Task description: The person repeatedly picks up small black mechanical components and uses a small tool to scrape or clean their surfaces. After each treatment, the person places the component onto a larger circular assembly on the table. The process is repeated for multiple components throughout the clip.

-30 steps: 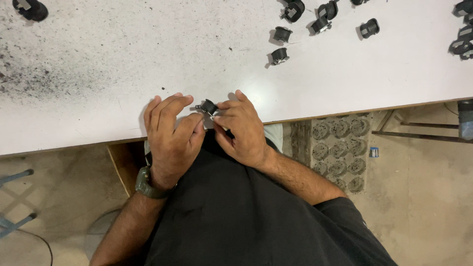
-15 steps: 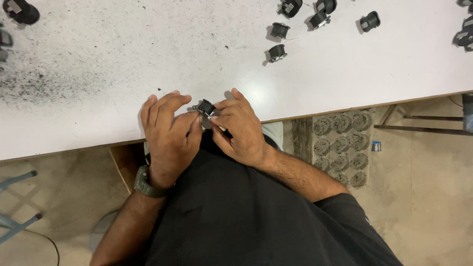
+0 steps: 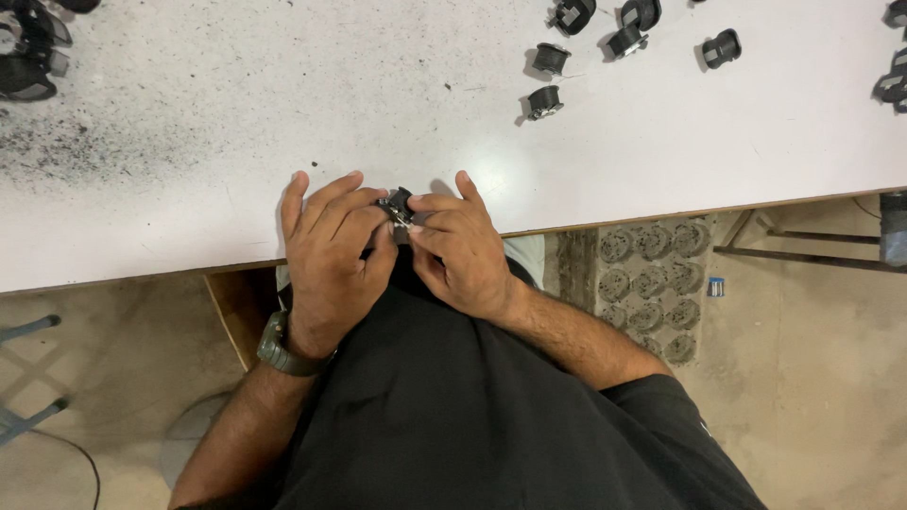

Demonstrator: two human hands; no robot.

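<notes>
Both hands still at the white table edge as before, left hand and right hand curled together, fingertips pinching a small black part between them — loose black parts shifted slightly in view, no containers.

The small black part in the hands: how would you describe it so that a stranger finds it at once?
Find the white table and follow its near edge to the two hands. Between the left hand and the right hand sits a small black part with a metal bit. Similar black pieces lie loose farther away; only this one is held.
</notes>
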